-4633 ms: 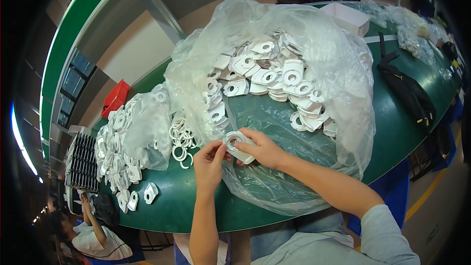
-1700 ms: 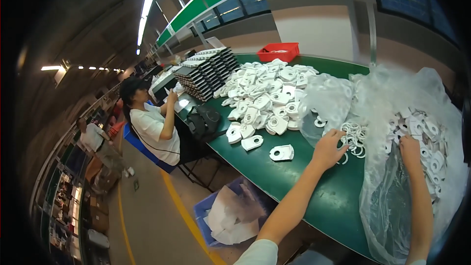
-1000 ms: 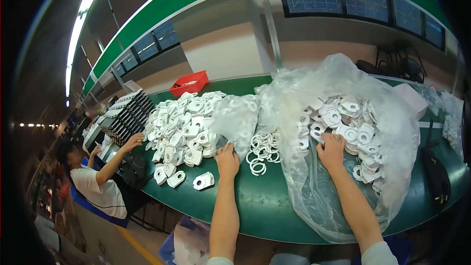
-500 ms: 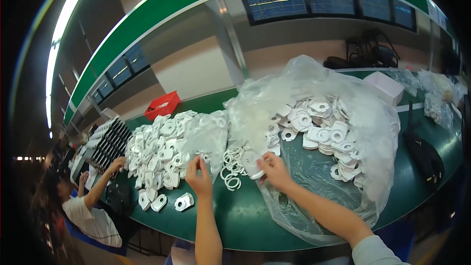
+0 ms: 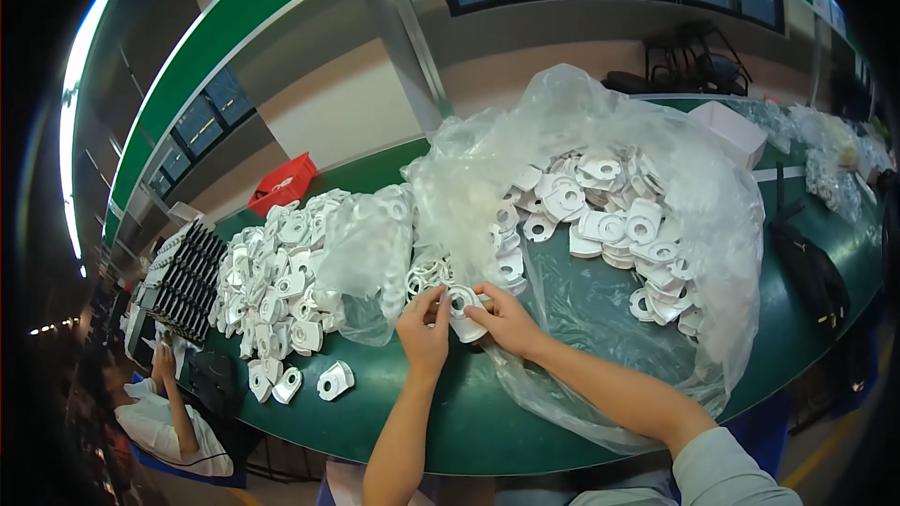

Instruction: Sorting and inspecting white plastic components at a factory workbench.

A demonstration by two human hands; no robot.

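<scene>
In front of me, my right hand [image 5: 511, 320] grips a white plastic part [image 5: 466, 326] with a round opening, thumb on top and fingers around its right side. Close against the left edge of that part is my left hand [image 5: 424, 330], its thumb and fingertips pinched together. What they pinch is too small to make out. Just beyond both hands lie loose white rings [image 5: 429, 272]. To the left spreads a large heap of similar white parts [image 5: 281, 272], and a few single ones, such as a white part [image 5: 335, 380], lie nearer the table edge.
A big clear plastic bag [image 5: 722, 253] holds more white parts [image 5: 614, 225] on the right of the green table [image 5: 412, 431]. A smaller bag [image 5: 366, 244] rests on the left heap. Further off are a red bin [image 5: 284, 184], black stacked trays [image 5: 183, 281], a white box [image 5: 729, 131] and a seated co-worker [image 5: 173, 431].
My left hand has moved right, from beside the smaller bag to the white part. My right hand has brought that part slightly left, so both hands now meet. The co-worker's arms have lowered.
</scene>
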